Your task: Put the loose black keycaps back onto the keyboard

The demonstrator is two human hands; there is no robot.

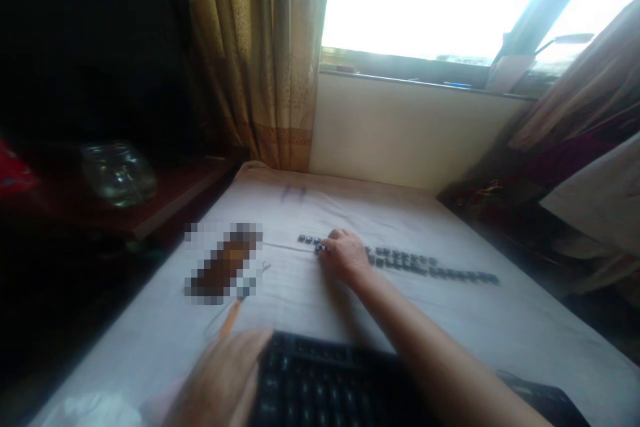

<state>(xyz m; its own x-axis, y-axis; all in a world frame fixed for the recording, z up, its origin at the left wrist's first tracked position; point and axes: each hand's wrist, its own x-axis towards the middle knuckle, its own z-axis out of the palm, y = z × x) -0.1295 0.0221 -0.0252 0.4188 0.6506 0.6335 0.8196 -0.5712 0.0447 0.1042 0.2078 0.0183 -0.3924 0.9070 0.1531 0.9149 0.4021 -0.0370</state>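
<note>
My right hand [346, 256] reaches forward over a white cloth-covered surface [450, 320] and rests on a row of small dark keycaps [430, 267], fingers curled and pinched on one keycap [321, 248] near the row's left end. The row runs from about the centre to the right. My left hand [220, 380] lies at the near left, fingers wrapped over the left edge of a black keyboard [320, 387] at the bottom of the view. Part of the keyboard is hidden under my right forearm.
A blurred-out patch [223, 263] lies left of the keycaps, with an orange stick-like tool [231, 319] below it. A glass jar [119, 173] stands on a dark shelf at left. Curtains [260, 53] and a bright window [430, 0] are behind.
</note>
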